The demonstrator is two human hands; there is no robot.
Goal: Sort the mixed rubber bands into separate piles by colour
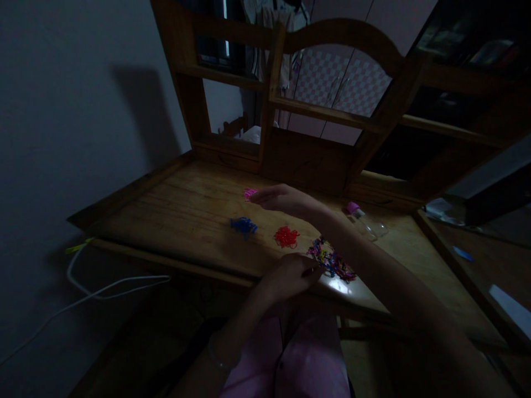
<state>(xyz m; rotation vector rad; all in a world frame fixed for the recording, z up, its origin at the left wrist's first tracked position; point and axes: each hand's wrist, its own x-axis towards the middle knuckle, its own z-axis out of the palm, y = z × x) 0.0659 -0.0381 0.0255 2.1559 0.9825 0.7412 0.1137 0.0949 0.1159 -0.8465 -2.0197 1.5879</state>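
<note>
My right hand point(277, 198) reaches across the desk, its fingers stretched out and close together over the edge of a small pink pile point(249, 193). Its thumb is hidden, and nothing shows in the fingers. At the near edge of the desk my left hand point(288, 276) has its fingers curled at the left side of a mixed pile of small coloured loops point(327, 260). What lies between those fingertips is too dark to make out. A blue pile point(244, 225) and a red pile point(286, 237) of similar thin loops lie between the hands and the left side.
A clear container with a pink cap point(353, 208) lies on the right of the wooden desk point(174, 204). A shelf unit point(274, 105) rises behind. A white cable point(120, 282) hangs at the left, beside the wall. A white object point(510, 308) is at far right.
</note>
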